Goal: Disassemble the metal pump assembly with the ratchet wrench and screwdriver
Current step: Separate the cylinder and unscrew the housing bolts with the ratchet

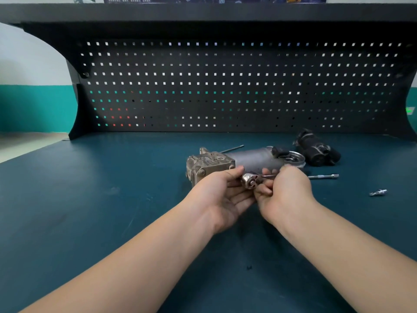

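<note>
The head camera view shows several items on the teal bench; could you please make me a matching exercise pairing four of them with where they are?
Things:
1. silver ratchet wrench head
2. grey metal pump assembly
3. black cylindrical part
4. small silver fitting

Places:
A. lying alone on the bench, far right
B. between the two hands
C. on the bench just behind the hands
D. near the pegboard, right of the pump

Pairs: 1-B, 2-C, 3-D, 4-A
</note>
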`<state>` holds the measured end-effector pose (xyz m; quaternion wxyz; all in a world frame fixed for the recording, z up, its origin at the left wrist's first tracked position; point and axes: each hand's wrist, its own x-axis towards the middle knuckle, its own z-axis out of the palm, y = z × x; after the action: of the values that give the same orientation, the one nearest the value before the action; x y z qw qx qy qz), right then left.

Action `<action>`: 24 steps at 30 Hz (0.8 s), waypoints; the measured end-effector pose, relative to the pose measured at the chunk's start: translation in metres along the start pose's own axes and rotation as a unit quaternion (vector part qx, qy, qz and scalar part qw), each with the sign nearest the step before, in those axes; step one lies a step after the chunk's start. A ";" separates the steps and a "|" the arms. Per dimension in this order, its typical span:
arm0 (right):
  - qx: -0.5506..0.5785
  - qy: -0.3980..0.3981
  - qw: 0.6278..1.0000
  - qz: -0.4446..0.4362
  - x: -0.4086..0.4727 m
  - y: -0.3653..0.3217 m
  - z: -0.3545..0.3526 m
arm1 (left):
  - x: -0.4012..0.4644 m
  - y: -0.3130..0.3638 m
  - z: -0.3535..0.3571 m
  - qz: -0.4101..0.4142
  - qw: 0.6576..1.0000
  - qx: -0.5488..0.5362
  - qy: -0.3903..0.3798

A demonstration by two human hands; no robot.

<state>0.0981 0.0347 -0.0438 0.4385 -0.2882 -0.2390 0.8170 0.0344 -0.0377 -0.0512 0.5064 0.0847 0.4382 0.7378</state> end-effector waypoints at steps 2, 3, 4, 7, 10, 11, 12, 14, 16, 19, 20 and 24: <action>-0.120 -0.019 0.986 -0.118 0.002 0.000 0.003 | 0.000 -0.001 -0.001 0.000 1.000 0.004 -0.001; -0.199 -0.048 0.957 -0.204 0.002 -0.001 0.004 | 0.000 -0.001 -0.001 -0.001 1.000 0.007 -0.004; -0.277 -0.089 0.912 -0.290 0.001 -0.003 0.005 | 0.000 -0.001 0.000 -0.002 1.000 0.011 -0.009; -0.432 -0.220 0.750 -0.451 -0.007 -0.007 0.005 | -0.002 -0.001 -0.001 -0.010 1.000 0.004 -0.020; -0.454 -0.243 0.712 -0.478 -0.013 -0.009 0.005 | -0.003 -0.001 -0.002 -0.009 1.000 -0.003 -0.017; -0.450 -0.241 0.718 -0.472 -0.014 -0.009 0.005 | -0.004 -0.001 -0.001 -0.004 1.000 -0.003 -0.017; -0.441 -0.232 0.735 -0.460 -0.013 -0.008 0.004 | -0.003 0.000 -0.001 0.001 1.000 -0.002 -0.018; -0.373 -0.189 0.816 -0.399 -0.010 -0.003 0.003 | -0.003 0.002 -0.002 0.008 1.000 0.006 -0.018; -0.225 -0.115 0.928 -0.273 -0.006 -0.001 0.003 | -0.002 0.004 -0.002 0.008 1.000 0.008 -0.016; -0.030 0.004 0.999 -0.033 -0.003 -0.002 -0.001 | 0.000 0.001 -0.002 0.006 1.000 0.001 -0.017; -0.007 0.019 1.000 0.017 -0.003 -0.002 -0.003 | 0.001 0.000 -0.002 0.008 1.000 0.004 -0.017; -0.076 -0.019 0.996 -0.035 -0.002 -0.003 -0.001 | 0.003 -0.003 -0.004 0.024 0.999 0.033 -0.008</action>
<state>0.1018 0.0347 -0.0422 0.4392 -0.2968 -0.3186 0.7858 0.0320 -0.0371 -0.0568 0.4888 0.1182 0.4562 0.7342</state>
